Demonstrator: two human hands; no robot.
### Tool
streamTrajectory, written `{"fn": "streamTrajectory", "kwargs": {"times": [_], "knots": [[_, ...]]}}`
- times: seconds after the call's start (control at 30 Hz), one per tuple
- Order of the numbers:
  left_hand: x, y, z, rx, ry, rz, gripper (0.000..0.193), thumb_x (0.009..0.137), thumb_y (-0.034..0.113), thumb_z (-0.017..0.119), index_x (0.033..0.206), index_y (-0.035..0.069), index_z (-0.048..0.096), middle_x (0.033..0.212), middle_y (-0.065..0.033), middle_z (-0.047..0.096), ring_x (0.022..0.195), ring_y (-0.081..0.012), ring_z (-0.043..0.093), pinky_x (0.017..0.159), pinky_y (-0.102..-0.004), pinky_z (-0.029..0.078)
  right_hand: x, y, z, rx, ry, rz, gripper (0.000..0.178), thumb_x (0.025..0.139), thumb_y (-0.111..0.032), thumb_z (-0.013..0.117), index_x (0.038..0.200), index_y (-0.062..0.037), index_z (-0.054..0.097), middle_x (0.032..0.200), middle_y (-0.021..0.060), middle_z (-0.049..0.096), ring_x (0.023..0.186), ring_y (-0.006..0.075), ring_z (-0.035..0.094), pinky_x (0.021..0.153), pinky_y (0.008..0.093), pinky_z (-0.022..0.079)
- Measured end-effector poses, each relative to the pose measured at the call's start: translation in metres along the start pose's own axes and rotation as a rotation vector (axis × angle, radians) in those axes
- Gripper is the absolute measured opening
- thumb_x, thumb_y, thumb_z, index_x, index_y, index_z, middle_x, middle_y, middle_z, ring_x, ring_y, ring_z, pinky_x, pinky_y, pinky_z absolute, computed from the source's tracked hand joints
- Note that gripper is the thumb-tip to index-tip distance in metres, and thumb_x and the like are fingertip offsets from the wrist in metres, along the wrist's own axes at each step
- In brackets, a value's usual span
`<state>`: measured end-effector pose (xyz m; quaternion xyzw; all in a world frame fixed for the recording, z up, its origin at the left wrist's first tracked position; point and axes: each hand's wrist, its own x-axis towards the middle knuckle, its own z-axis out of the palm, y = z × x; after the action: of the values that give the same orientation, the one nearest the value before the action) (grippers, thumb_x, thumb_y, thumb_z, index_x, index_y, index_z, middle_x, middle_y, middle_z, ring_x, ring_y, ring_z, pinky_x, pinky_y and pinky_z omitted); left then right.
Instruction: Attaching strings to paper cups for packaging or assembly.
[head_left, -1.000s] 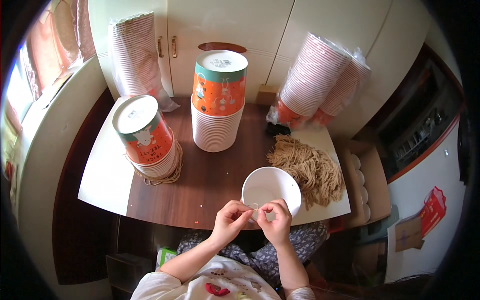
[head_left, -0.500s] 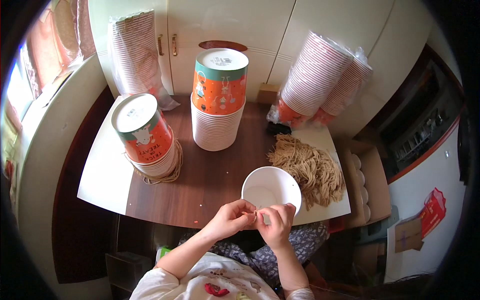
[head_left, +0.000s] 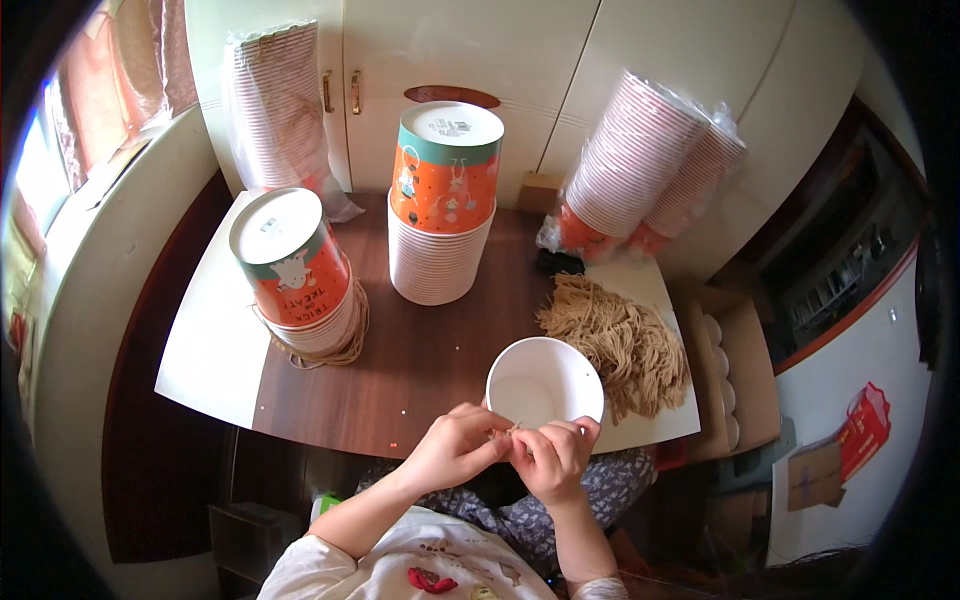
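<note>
Bucket, mouth up, axis roughly upright

At the front edge of the desk is a bucket, a cord pile to its right; the left stack (loops round its foot) stands nearer than the middle stack; bagged stacks at both back corners, cabinets behind
</note>
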<state>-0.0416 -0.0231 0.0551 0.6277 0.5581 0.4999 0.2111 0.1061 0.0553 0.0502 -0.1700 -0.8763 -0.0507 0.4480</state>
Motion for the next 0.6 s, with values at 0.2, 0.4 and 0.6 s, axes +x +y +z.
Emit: {"fn": "streamTrajectory", "kwargs": {"times": [0.2, 0.4, 0.6], "knots": [[-0.015, -0.013, 0.023, -0.864, 0.029, -0.439, 0.015, 0.089, 0.007, 0.052, 0.093, -0.006, 0.058, 0.092, -0.0073, 0.062, 0.077, -0.0087, 0.059, 0.072, -0.023, 0.05, -0.002, 0.0, -0.003, 0.044, -0.059, -0.002, 0.016, 0.07, -0.013, 0.069, 0.082, -0.0132, 0.058, 0.081, -0.0014, 0.049, 0.074, 0.0139, 0.051, 0.073, 0.035, 0.035], [-0.019, -0.019, 0.025, -1.053, 0.048, -0.443, 0.013, 0.088, 0.005, 0.052, 0.094, -0.005, 0.057, 0.09, -0.01, 0.062, 0.086, -0.0169, 0.061, 0.08, -0.0301, 0.051, 0.002, 0.007, -0.007, 0.638, -0.179, 0.404, 0.023, 0.073, -0.01, 0.068, 0.093, -0.0057, 0.058, 0.096, 0.0059, 0.057, 0.083, 0.022, 0.054, 0.075, 0.0313, 0.042], [-0.019, -0.018, 0.023, -0.999, -0.018, -0.427, 0.014, 0.089, 0.006, 0.051, 0.093, -0.006, 0.058, 0.087, -0.0066, 0.062, 0.084, -0.0108, 0.058, 0.077, -0.0243, 0.049, 0.001, 0.013, -0.005, 0.702, -0.236, 0.363, 0.013, 0.077, -0.008, 0.065, 0.088, -0.0039, 0.059, 0.09, 0.0076, 0.061, 0.082, 0.0211, 0.058, 0.076, 0.0304, 0.044]]}}
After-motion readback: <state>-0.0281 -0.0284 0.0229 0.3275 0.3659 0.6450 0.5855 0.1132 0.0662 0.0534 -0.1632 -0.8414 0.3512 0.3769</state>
